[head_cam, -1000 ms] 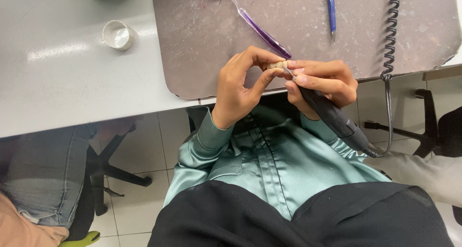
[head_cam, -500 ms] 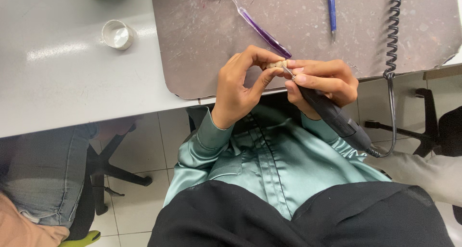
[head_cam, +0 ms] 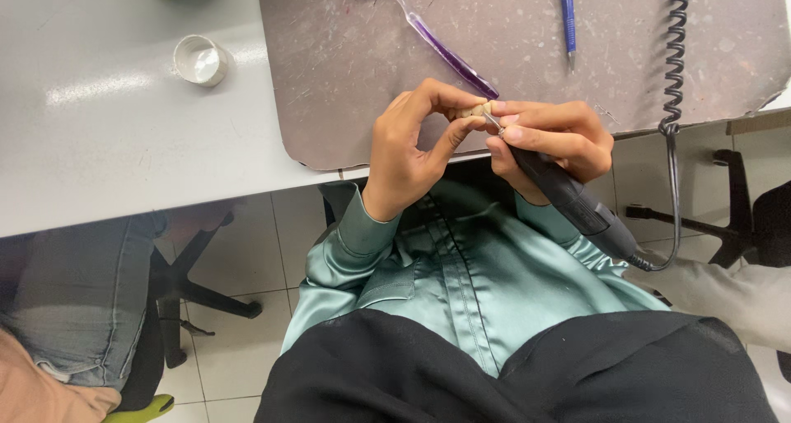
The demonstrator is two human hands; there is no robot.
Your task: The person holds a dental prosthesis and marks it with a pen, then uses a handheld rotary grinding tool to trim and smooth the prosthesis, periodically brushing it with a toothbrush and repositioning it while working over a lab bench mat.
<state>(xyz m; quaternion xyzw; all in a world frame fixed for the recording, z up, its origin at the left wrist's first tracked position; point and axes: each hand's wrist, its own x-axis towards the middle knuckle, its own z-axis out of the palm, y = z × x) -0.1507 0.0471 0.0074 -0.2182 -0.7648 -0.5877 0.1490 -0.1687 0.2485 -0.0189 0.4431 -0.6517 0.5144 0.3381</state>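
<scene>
- Head view: left hand [head_cam: 408,155] pinches one small beige piece [head_cam: 475,109] at the near mat [head_cam: 346,77] edge.
- Right hand [head_cam: 548,139] is clamped on one dark handpiece [head_cam: 573,200], tip touching the piece.
- Far: one toothbrush [head_cam: 428,32], one pen [head_cam: 568,11], one cup [head_cam: 200,60].
- Nothing has moved since before.

A purple toothbrush [head_cam: 437,40], blue pen [head_cam: 567,15] (both on the mat [head_cam: 346,93]) and small white cup [head_cam: 198,60].

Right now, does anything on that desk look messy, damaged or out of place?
The grey work mat looks scuffed and dusty, with ragged edges, overhanging the table. Otherwise nothing stands out: purple toothbrush and blue pen lie loosely on it.
</scene>
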